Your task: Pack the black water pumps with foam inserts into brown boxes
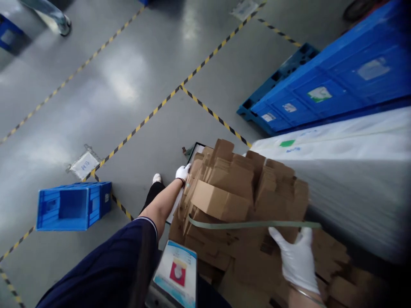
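Observation:
A strapped bundle of flattened brown cardboard boxes [239,194] sits in front of me, bound by a pale green plastic strap [253,224]. My left hand [183,172], in a white glove, grips the far left edge of the bundle. My right hand [297,256], also gloved, lies spread flat on the near right side of the cardboard, just below the strap. More loose cardboard pieces [337,273] lie under and to the right of the bundle.
A blue plastic crate [73,206] lies on the grey floor to the left. Blue crates and a pallet [324,85] stand at the upper right, beside a wrapped white stack [353,171]. Yellow-black floor tape [154,112] crosses the floor. Someone's foot [61,23] shows at top left.

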Demonstrator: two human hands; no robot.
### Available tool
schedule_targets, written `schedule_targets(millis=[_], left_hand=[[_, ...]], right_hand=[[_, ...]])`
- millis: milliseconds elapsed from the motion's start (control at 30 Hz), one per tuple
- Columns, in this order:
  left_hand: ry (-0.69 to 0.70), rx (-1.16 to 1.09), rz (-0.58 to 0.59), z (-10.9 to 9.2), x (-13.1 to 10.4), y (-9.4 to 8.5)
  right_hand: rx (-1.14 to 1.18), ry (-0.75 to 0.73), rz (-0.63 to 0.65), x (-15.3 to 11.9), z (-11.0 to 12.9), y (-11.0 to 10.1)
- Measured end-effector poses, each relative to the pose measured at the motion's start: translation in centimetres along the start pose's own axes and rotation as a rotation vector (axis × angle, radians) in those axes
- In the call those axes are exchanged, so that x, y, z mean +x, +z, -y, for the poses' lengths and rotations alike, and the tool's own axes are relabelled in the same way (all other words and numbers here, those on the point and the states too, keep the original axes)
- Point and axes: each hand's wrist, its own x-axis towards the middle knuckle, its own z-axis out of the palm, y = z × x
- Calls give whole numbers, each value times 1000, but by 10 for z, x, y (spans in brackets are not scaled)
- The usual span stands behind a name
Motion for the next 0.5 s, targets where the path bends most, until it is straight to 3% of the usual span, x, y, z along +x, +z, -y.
schedule_targets(millis=[267,500], left_hand=[[-43,-106,-101,16,11,14],[-43,-143,-239,20,26,-10]], right_hand=[[36,-63,0,19,-4,1],[83,-177,63,56,0,24]])
